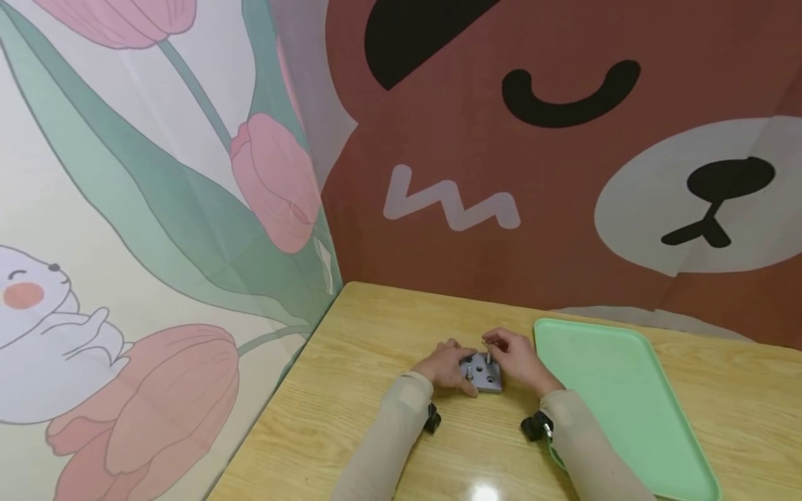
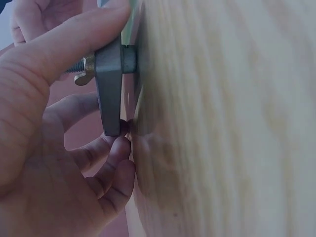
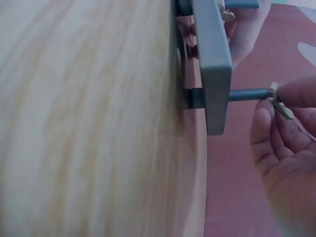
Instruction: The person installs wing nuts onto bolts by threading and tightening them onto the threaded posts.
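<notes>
A grey metal plate (image 1: 490, 383) with several holes sits a little above the tabletop, propped on bolt heads. My left hand (image 1: 443, 366) grips its left side, the thumb along one edge and the fingers curled at another. Through the plate's far corner a threaded bolt (image 3: 247, 94) stands upright. At that bolt's top end my right hand (image 1: 519, 358) pinches a brass-coloured wing nut (image 3: 282, 107) between thumb and fingers. Nearer the left hand, another wing nut (image 2: 87, 71) sits low on a second bolt, close to the plate's face.
A light green tray (image 1: 620, 390) lies to the right of the hands, partly under the right forearm. The wooden table (image 1: 351, 390) meets printed cloth walls at its left and far edges. Black wrist cameras (image 1: 534, 426) hang below both sleeves.
</notes>
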The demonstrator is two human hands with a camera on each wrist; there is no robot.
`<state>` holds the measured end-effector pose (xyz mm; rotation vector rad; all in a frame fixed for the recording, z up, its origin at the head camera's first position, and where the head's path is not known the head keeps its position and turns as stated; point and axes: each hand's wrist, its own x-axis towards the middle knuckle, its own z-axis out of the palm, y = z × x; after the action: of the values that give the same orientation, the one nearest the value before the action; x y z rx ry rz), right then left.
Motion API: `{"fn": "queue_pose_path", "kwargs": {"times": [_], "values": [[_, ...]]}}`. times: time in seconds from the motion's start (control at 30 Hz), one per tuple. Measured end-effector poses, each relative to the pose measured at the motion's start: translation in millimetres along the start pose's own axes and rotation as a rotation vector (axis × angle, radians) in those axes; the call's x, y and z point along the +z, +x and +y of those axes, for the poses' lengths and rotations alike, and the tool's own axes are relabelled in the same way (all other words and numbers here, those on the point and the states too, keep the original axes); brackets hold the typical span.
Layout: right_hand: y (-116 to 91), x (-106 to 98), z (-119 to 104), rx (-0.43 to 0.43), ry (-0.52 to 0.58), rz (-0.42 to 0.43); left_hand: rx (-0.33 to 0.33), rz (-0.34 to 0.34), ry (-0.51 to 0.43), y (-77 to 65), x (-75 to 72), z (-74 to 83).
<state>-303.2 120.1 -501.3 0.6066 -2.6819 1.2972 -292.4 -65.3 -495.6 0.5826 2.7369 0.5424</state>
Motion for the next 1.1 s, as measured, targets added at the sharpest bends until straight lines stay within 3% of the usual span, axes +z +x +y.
{"fn": "queue_pose_path", "kwargs": {"times": [0.23, 0.4, 0.63, 1.1], "values": [[-2.8, -0.9, 0.9, 0.027, 0.01, -0.025, -0.016, -0.003, -0.007, -0.5, 1.6, -0.2], [-3.8, -1.7, 1.6, 0.013, 0.011, -0.017, -0.021, 0.008, -0.001, 0.7, 4.6, -1.4], [-4.9, -1.1, 7.0, 0.057, 0.012, 0.003, -0.017, 0.004, 0.009, -0.4, 6.1, -0.7], [-4.5, -4.7, 3.9, 0.033, 0.004, 0.002, -0.012, 0.011, 0.009, -2.5, 1.4, 2.1]]}}
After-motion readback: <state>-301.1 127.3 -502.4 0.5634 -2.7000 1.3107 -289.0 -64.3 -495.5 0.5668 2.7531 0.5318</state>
